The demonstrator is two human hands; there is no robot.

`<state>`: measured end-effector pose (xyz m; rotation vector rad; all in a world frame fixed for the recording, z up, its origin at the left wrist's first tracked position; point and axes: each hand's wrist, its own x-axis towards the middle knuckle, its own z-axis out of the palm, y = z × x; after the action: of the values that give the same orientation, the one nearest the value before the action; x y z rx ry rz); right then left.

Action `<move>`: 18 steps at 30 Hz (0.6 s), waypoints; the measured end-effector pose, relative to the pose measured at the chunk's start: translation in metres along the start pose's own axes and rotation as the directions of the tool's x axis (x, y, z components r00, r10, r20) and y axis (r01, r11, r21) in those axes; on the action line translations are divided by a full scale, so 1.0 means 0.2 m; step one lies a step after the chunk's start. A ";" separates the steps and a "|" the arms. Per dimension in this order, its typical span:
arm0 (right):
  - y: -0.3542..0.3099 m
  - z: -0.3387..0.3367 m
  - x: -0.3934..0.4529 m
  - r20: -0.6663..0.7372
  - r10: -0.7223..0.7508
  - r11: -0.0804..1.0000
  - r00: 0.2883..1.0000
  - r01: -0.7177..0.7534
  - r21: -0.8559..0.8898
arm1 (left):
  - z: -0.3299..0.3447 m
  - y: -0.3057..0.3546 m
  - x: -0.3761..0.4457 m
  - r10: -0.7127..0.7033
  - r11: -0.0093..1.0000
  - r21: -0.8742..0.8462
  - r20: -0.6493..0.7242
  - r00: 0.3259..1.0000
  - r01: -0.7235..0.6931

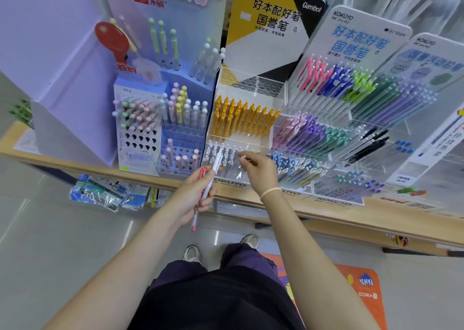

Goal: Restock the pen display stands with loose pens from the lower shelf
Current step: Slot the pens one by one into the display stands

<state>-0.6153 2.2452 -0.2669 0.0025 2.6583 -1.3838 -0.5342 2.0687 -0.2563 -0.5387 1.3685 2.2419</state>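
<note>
My left hand [194, 196] grips loose pens just in front of the shelf edge: a red pen [195, 215] pointing down and a white pen [214, 169] pointing up toward the stand. My right hand [258, 170] pinches the white top of a pen [243, 157] over the front row of the clear Kokuyo display stand [244, 141]. That front row holds several grey-white pens [221, 154]. A row of yellow pens [243, 118] stands behind it.
A blue stand with pastel pens [180, 128] sits to the left. Clear tiered stands with coloured pens [339, 128] fill the right. The wooden shelf edge [326, 219] runs across. Packaged items [105, 194] lie on the lower shelf. An orange mat [361, 292] lies on the floor.
</note>
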 end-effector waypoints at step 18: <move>-0.04 0.02 0.06 -0.017 -0.043 0.994 0.999 0.041 -0.106 | -0.02 0.01 0.06 -0.030 1.000 -0.005 0.019 0.999 0.030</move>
<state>-0.6279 2.2366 -0.2650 -0.0513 2.7596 -1.2592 -0.5447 2.0663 -0.2635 -0.5354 1.3373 2.2213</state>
